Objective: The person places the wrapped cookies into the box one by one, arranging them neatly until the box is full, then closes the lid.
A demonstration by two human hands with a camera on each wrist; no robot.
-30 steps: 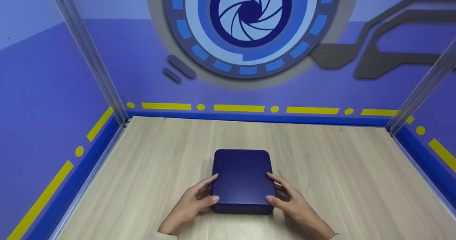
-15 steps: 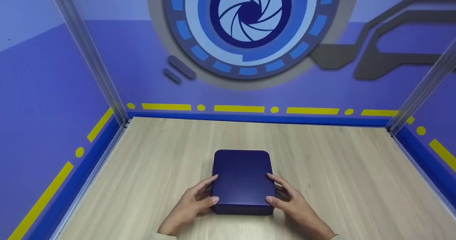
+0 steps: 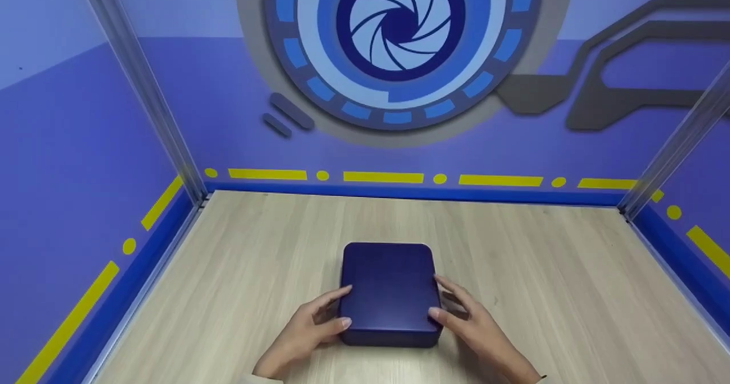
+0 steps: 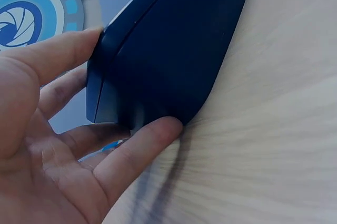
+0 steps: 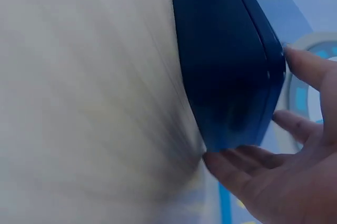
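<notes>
A dark blue lidded box [image 3: 389, 287] with rounded corners lies on the wooden table near its front middle. From the left, my left hand [image 3: 305, 327] holds it, thumb and forefinger tips on the lid's edge. In the left wrist view a seam below the lid [image 4: 97, 84] runs round the box, and another fingertip touches the side low down. On the opposite side my right hand [image 3: 476, 324] holds the box, its thumb over the lid's near right edge. The right wrist view shows its lower fingers [image 5: 226, 168] spread along the box's side, close to the table.
The light wooden table [image 3: 274, 241] ends at a blue printed back wall [image 3: 228, 110] with a round shutter-like emblem. Metal posts [image 3: 142, 81] stand at both back corners, and blue side panels [image 3: 68, 173] border the table left and right.
The right forefinger's tip has slid from the lid's top outward to its edge, and the right thumb has shifted slightly. The box stays in place; the head view has tipped up a little.
</notes>
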